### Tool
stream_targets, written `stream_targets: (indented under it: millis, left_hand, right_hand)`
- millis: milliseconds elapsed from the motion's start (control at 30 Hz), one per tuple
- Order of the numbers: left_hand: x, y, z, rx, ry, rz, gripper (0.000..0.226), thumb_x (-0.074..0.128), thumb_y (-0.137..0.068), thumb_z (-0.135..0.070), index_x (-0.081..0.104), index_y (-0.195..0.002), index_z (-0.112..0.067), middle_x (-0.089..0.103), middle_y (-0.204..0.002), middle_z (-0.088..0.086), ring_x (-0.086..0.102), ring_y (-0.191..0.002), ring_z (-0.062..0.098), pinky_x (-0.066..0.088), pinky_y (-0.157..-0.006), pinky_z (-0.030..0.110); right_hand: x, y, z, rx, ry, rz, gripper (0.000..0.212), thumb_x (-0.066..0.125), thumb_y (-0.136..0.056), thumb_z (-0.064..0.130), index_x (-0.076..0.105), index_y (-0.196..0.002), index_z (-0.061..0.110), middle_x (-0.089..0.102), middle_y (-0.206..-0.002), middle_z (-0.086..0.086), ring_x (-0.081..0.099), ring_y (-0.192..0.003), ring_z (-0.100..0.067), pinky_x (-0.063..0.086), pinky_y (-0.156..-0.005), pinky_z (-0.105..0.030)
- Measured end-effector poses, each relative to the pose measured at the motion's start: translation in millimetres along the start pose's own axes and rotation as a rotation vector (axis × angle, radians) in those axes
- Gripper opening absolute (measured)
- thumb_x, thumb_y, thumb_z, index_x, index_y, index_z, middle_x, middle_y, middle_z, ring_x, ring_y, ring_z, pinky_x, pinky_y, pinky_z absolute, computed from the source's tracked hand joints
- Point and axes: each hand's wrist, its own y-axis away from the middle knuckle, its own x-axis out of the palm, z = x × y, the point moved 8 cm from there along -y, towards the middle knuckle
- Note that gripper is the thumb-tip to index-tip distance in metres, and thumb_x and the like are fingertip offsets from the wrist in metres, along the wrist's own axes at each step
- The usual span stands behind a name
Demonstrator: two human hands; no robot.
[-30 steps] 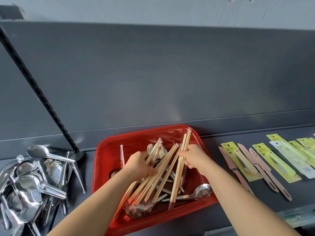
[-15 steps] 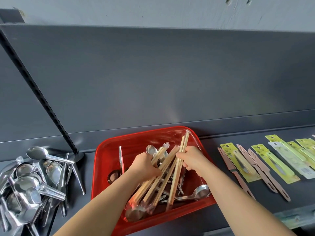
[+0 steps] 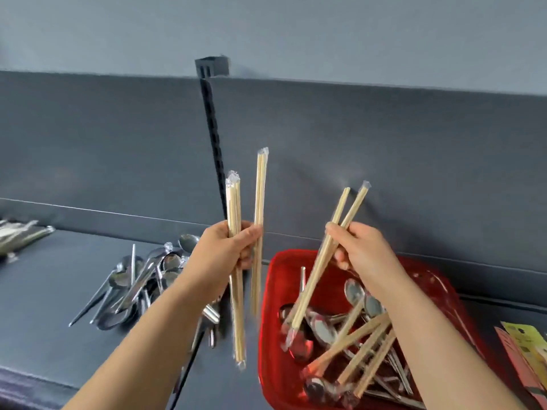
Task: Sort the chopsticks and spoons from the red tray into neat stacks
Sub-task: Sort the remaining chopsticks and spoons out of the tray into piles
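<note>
Far left, a bundle of something pale and shiny [image 3: 20, 236] lies on the dark shelf [image 3: 59, 291], cut off by the frame edge, so I can't tell what it is. Next over is a loose pile of metal spoons [image 3: 139, 279] on the shelf, all tangled; too overlapped to count properly, and the left forearm covers its right side.

The left hand [image 3: 228, 250] is raised in front of the shelf's back panel, fist closed around wrapped chopsticks held nearly upright. It has two bunches: a thicker wrapped bundle [image 3: 235, 261] running through the fist and hanging well below it, and a second wrapped pair [image 3: 260, 196] pinched at the fingertips, poking up higher. How many sticks are in the thick bundle I can't make out, the bottom ends are blurry.

A black slotted upright [image 3: 211, 137] runs up the panel behind the left hand.

The right hand [image 3: 359, 250] is up over the red tray [image 3: 272, 291], fingers curled shut on two chopsticks [image 3: 334, 241] tilted so the tops lean right and the lower ends point down into the tray. The tops splay apart a bit.

In the tray there's a heap of leftover chopsticks [image 3: 358, 344], maybe five or six, lying across several spoons [image 3: 353, 291]. The right forearm hides part of it.

Far right, yellow and pink packaged items [image 3: 529, 347] are cut off by the edge.
</note>
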Motion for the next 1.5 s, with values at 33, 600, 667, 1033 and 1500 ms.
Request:
stream_targets:
  millis: [33, 600, 667, 1033, 1500]
  left_hand:
    - [-26, 8, -8, 0.02, -0.018, -0.052, 0.012, 0.066, -0.09, -0.015, 0.063, -0.081, -0.007, 0.037, -0.055, -0.004, 0.034, -0.045, 0.008, 0.035, -0.041, 0.018]
    - [-522, 190, -48, -0.049, -0.259, -0.777, 0.015, 0.068, -0.087, -0.023, 0.065, -0.086, -0.008, 0.049, -0.056, -0.003, 0.046, -0.047, 0.012, 0.044, -0.052, 0.03]
    - [-563, 197, -48, -0.079, -0.242, -0.799, 0.015, 0.068, -0.087, -0.023, 0.065, -0.087, -0.008, 0.05, -0.056, -0.003, 0.046, -0.048, 0.013, 0.044, -0.053, 0.031]
    - [-694, 97, -51, -0.137, -0.113, -0.775, 0.009, 0.063, -0.089, -0.014, 0.06, -0.084, -0.007, 0.047, -0.06, 0.001, 0.044, -0.043, 0.012, 0.044, -0.048, 0.027]
    - [-745, -59, -15, -0.267, -0.256, -0.558, 0.006, 0.063, -0.092, -0.014, 0.065, -0.094, -0.009, 0.065, -0.078, 0.005, 0.06, -0.06, 0.015, 0.057, -0.057, 0.025]
  right_hand:
    - [24, -3, 8, -0.019, -0.022, 0.032, 0.026, 0.061, -0.093, 0.022, 0.06, -0.078, 0.001, 0.048, -0.054, -0.005, 0.039, -0.044, -0.012, 0.032, -0.038, -0.021]
    - [534, 54, 33, -0.061, 0.131, 0.501, 0.025, 0.063, -0.091, 0.028, 0.063, -0.076, 0.009, 0.053, -0.048, 0.004, 0.047, -0.045, -0.011, 0.042, -0.049, -0.029]
    - [571, 57, 32, -0.041, 0.13, 0.498, 0.025, 0.062, -0.091, 0.028, 0.063, -0.078, 0.006, 0.054, -0.049, 0.004, 0.047, -0.045, -0.01, 0.043, -0.05, -0.029]
    - [689, -15, 31, -0.055, 0.307, 0.402, 0.028, 0.059, -0.091, 0.029, 0.059, -0.08, 0.004, 0.051, -0.054, -0.002, 0.043, -0.051, -0.018, 0.037, -0.056, -0.032]
    - [772, -88, -4, 0.057, 0.602, 0.318, 0.021, 0.069, -0.081, 0.021, 0.06, -0.084, 0.002, 0.067, -0.076, -0.013, 0.063, -0.066, -0.028, 0.056, -0.068, -0.044]
